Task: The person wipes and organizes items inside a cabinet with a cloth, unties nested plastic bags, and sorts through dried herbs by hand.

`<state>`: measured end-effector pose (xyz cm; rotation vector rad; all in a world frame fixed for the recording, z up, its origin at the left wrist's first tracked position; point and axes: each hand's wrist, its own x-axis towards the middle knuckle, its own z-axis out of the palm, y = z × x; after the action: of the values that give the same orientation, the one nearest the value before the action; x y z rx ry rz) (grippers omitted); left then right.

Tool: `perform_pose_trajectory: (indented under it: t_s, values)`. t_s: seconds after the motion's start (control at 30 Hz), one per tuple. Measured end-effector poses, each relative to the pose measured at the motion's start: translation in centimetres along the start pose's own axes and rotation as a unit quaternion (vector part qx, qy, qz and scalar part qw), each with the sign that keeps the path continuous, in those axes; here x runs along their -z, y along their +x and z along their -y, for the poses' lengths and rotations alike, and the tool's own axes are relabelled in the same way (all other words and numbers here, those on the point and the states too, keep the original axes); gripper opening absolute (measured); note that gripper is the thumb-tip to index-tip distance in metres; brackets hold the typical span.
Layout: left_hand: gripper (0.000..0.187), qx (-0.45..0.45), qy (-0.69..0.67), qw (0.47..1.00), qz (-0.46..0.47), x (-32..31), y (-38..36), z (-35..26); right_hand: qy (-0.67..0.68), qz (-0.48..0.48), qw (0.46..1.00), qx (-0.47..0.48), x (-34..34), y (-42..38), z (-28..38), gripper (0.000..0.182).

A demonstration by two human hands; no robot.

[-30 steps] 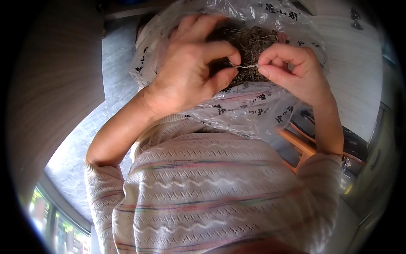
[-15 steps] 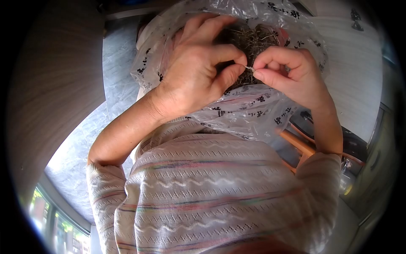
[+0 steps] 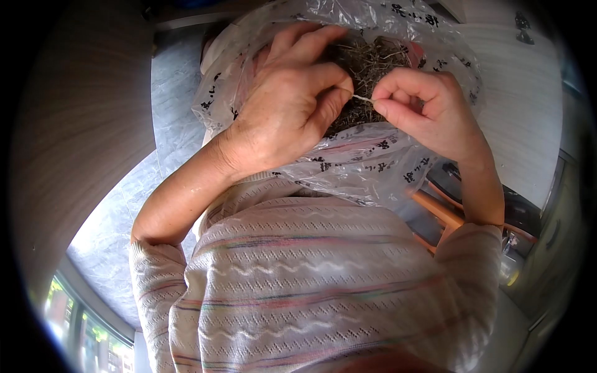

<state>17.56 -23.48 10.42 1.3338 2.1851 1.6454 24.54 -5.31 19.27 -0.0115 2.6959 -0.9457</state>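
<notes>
Between my two hands runs a thin, pale dried stem (image 3: 362,97), stretched over an open plastic bag. My left hand (image 3: 286,102) pinches one end with thumb and index finger, its other fingers spread over the bag's side. The other end is pinched by thumb and index finger of my right hand (image 3: 429,105). The clear plastic bag (image 3: 357,161), printed with black characters, lies in my lap. Inside it is a brown tangle of dried plant stems (image 3: 379,56), partly hidden behind my hands.
A pale table or panel (image 3: 519,105) stands on the right, with an orange-brown wooden chair part (image 3: 438,208) below it. A dark wood-grained surface (image 3: 81,124) rises on the left. Grey marbled floor (image 3: 177,93) shows between it and me.
My left hand has shifted slightly left, away from the right one. A longer length of the stem shows between the fingertips. My right hand has barely moved.
</notes>
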Motion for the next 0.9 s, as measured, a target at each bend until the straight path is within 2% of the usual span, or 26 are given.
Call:
perform_pose_trajectory:
  t_s: [0.37, 0.53, 0.9]
  values:
    - [0.011, 0.001, -0.003, 1.000, -0.007, 0.23, -0.10, -0.02, 0.013, -0.012, 1.000, 0.003, -0.19, -0.17, 0.46, 0.011]
    - [0.013, -0.007, -0.019, 1.000, -0.024, 0.06, -0.10, -0.24, -0.022, -0.029, 0.999, 0.004, -0.71, 0.00, 0.48, 0.009]
    - [0.015, 0.027, -0.060, 0.998, -0.025, 0.15, -0.12, 0.62, -0.029, -0.020, 0.999, -0.001, -0.29, 0.00, 0.48, 0.011]
